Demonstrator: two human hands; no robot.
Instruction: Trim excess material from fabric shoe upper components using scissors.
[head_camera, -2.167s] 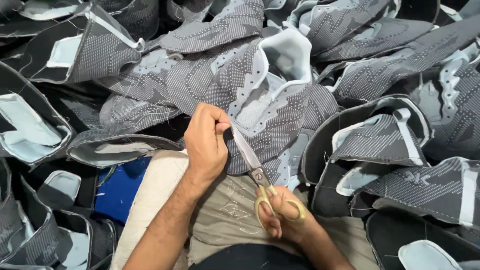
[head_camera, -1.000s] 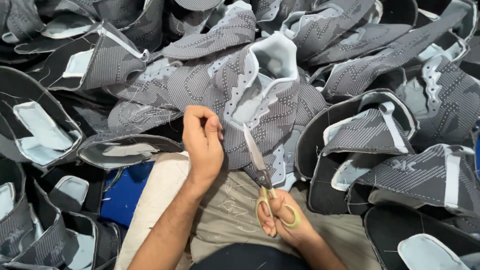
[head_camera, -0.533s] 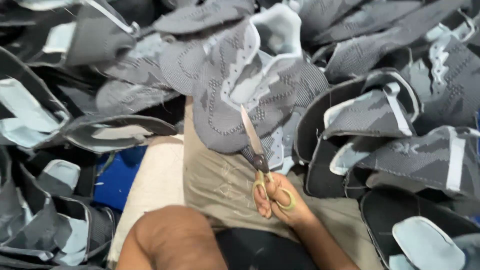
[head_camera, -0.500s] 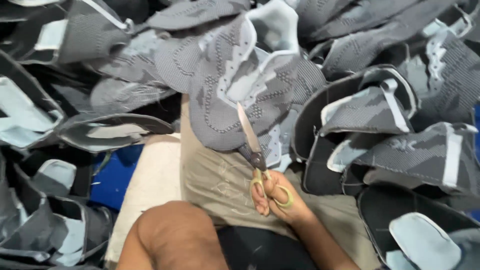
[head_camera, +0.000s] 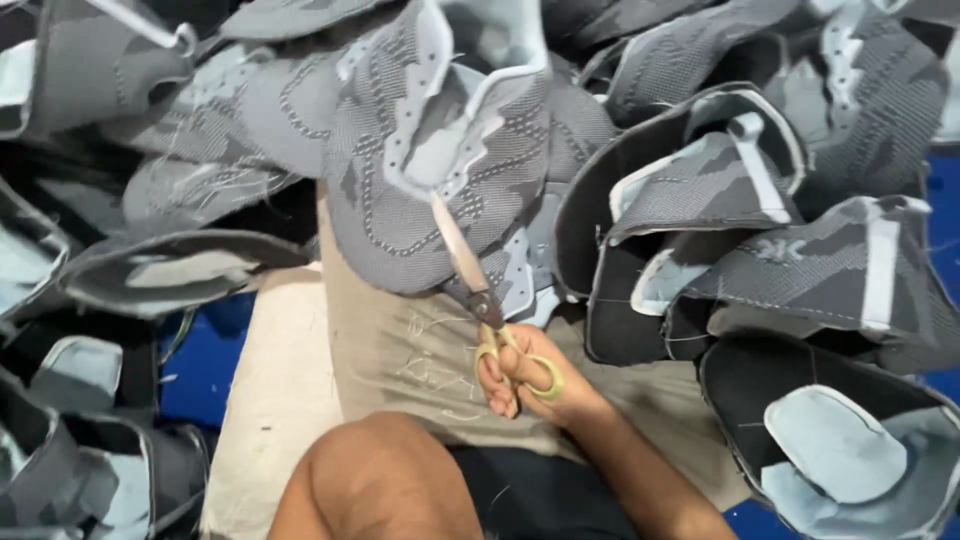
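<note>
The right hand (head_camera: 525, 372) grips yellow-handled scissors (head_camera: 480, 290), blades closed, pointing up over the grey shoe upper (head_camera: 420, 190) just beyond it.

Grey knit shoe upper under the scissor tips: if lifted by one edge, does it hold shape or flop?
Probably flops: the grey knit shoe upper drapes and curls over the pile. It looks light, being thin fabric with no sole. Loose threads may snag the scissors held in the right hand.

shoe upper (head_camera: 420, 200): grey knit, pale-blue lining | scissors (head_camera: 490, 310): yellow-green handles | cloth (head_camera: 400, 350): khaki
</note>
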